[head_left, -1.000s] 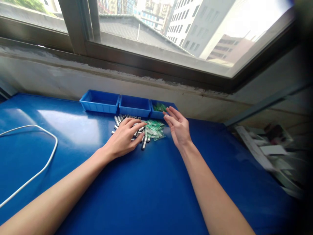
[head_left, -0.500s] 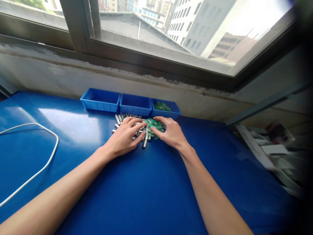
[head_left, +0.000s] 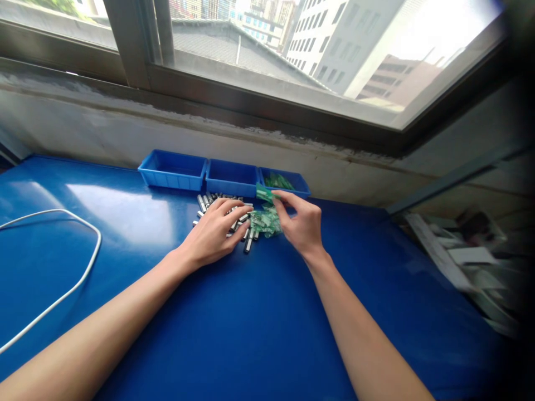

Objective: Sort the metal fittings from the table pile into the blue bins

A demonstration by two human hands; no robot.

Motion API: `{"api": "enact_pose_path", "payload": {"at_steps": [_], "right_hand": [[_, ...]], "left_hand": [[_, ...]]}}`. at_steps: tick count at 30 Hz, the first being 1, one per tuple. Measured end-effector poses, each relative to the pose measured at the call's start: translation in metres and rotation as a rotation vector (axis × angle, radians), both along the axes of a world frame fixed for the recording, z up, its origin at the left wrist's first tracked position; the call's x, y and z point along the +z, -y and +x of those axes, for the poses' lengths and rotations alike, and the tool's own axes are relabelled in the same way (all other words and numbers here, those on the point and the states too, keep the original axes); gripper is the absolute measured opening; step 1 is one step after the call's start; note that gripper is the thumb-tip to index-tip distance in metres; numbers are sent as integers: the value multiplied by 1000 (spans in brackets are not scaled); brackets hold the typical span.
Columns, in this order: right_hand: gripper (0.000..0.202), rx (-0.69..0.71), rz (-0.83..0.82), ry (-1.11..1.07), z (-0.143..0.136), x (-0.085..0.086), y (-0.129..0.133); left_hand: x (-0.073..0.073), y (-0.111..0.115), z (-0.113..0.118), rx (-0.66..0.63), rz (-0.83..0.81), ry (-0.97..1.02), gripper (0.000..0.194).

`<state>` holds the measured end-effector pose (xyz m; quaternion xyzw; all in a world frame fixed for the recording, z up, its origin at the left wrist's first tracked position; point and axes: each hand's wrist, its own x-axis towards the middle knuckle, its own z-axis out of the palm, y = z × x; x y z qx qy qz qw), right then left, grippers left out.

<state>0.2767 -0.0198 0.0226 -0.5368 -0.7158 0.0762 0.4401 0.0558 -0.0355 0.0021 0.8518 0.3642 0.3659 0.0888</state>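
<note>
My right hand pinches a small green plastic packet between thumb and fingers, raised at the front of the right blue bin. Below it lies a heap of similar green packets on the blue table. My left hand rests over a pile of short silver metal pieces beside that heap, its fingers spread and curved. Part of the metal pile is hidden under the left hand. More green packets lie inside the right bin.
Two more blue bins, the left one and the middle one, stand in a row with the right bin along the wall. A white cable loops across the table's left side. A window sits above the wall. Blurred items are at the right.
My right hand has taken a green packet from the heap and lifted it toward the right bin. My left hand has stayed nearly still over the metal pieces.
</note>
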Motion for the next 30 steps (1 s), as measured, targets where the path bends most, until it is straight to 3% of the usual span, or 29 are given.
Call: {"api": "enact_pose_path", "payload": {"at_steps": [4, 8, 15, 20, 23, 26, 30], "right_hand": [[32, 91, -180, -544, -8, -1, -4], [45, 172, -346, -781, -11, -3, -7], [46, 149, -348, -816, -12, -5, -5], [32, 240, -354, -754, -12, -4, -4], [29, 189, -293, -801, -8, -1, -7], [32, 107, -214, -898, 0, 0, -12], [50, 109, -249, -866, 14, -1, -19]], "left_hand": [[0, 1, -1, -15, -6, -29, 43], [0, 2, -1, -77, 1, -54, 48], [-2, 2, -1, -89, 20, -94, 52], [-1, 2, -1, -87, -12, -124, 58], [-1, 2, -1, -91, -17, -131, 59], [-1, 2, -1, -81, -21, -130, 57], [-1, 2, 0, -72, -19, -100, 54]]}}
